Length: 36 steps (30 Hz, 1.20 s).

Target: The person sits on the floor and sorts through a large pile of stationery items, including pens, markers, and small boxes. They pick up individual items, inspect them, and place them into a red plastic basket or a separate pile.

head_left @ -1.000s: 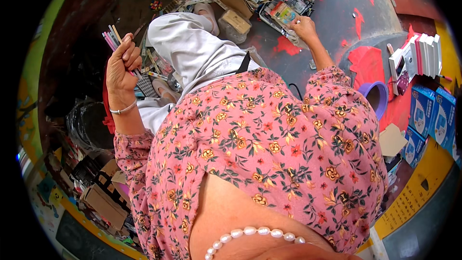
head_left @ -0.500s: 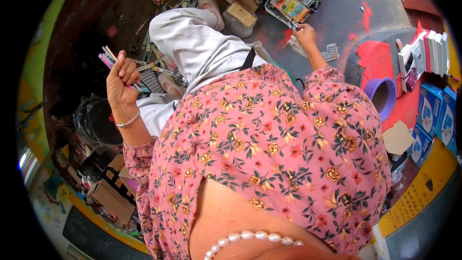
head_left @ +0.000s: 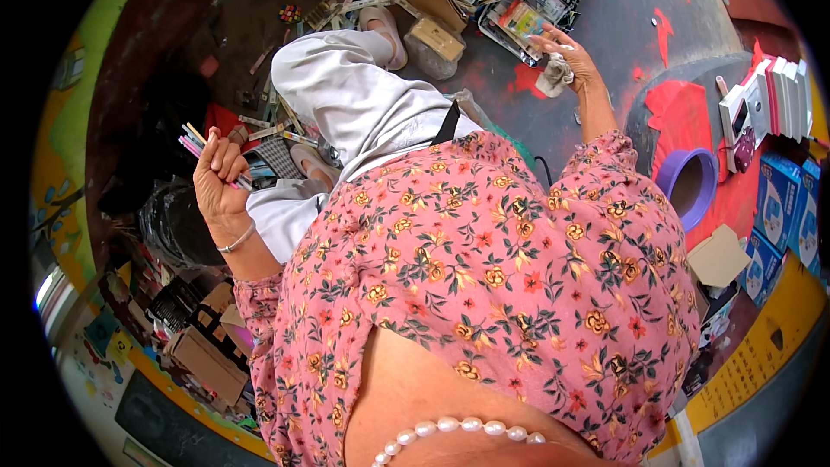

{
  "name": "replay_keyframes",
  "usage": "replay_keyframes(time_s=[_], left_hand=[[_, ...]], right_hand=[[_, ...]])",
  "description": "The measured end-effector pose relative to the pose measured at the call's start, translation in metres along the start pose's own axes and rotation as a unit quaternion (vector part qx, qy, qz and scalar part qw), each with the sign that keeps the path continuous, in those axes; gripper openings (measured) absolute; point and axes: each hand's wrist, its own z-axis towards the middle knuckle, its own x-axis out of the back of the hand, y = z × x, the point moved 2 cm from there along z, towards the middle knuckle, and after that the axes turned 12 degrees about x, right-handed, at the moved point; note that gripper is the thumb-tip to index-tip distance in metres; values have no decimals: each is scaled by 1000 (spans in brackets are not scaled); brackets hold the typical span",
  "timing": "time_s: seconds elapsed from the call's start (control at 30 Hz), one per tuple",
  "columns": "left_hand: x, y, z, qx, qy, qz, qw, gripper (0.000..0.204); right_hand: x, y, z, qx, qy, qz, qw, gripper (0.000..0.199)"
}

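Note:
My left hand (head_left: 221,175) is closed around a bundle of slim pens or pencils (head_left: 192,140). Their pale pink, white and tan ends stick out above the fist, and the other ends show below it. On the right, my right hand (head_left: 577,62) has its fingers stretched toward a basket (head_left: 572,2) of packaged stationery, over its near edge. A crumpled greyish-white rag or tissue (head_left: 555,78) is held at that hand's palm and thumb. Inside the basket lies a yellow and green picture packet (head_left: 522,21), close to the right fingertips.
Beside the basket stands an opened cardboard box (head_left: 432,2), with a plastic-wrapped block (head_left: 437,38) near my shoe. Loose stationery and a puzzle cube (head_left: 290,13) litter the floor. Rightward are a purple tape roll (head_left: 689,188), white boxes (head_left: 782,95) and blue boxes (head_left: 776,195).
My right hand has lifted off the basket's near corner and moved right, fingers now spread, with the crumpled rag moving along. My left hand still grips the bundle, slightly lower.

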Motion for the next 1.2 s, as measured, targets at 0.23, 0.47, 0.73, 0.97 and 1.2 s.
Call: replay_keyframes(time_s=[0.23, 0.47, 0.73, 0.97, 1.2], left_hand=[[-2, -2, 1, 8, -7, -5, 1000, 11], [-1, -3, -2, 9, -19, -17, 1000, 8], [8, -1, -13, -6, -31, -25, 999, 8], [15, -3, -6, 1, -45, -23, 999, 8], [31, 6, -13, -2, -83, -121, 989, 17]], right_hand=[[52, 46, -24, -13, 141, -210, 967, 13], [16, 6, -34, -19, 84, -181, 980, 12], [-16, -23, -30, 24, 13, -8, 1000, 21], [86, 65, -64, -112, -236, -689, 677, 27], [43, 34, -29, -116, -64, -460, 878, 26]])
